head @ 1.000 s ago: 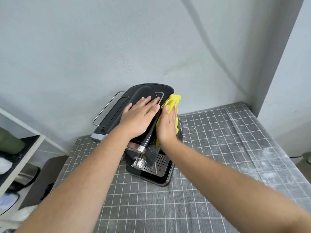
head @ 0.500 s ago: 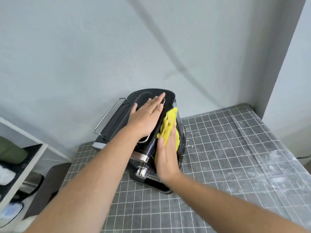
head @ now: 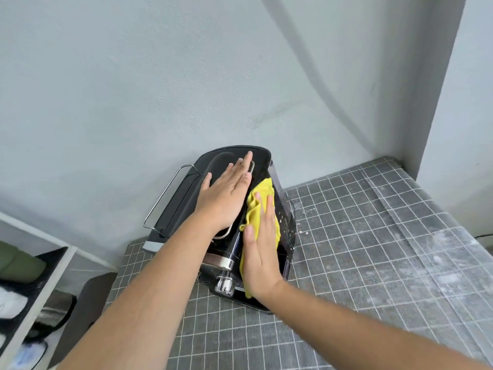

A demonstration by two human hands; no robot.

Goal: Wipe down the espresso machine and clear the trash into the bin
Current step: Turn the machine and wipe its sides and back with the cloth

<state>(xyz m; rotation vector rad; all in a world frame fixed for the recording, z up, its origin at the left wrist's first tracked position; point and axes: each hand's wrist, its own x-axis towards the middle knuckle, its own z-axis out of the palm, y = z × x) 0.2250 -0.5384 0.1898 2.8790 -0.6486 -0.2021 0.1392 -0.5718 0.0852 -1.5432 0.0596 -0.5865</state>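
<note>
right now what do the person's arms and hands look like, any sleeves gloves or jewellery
Both forearms are bare right to the frame's lower edge, with no sleeves in view. The left hand and right hand wear no gloves. No rings, watch or bracelets show on the fingers or wrists. Nails look short and unpainted.

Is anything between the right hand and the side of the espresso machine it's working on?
Only the yellow cloth: the right hand presses it flat against the espresso machine. The left hand lies bare on top.

Espresso machine (head: 186, 198) stands on mat (head: 346, 263), against wall (head: 133, 89).
</note>
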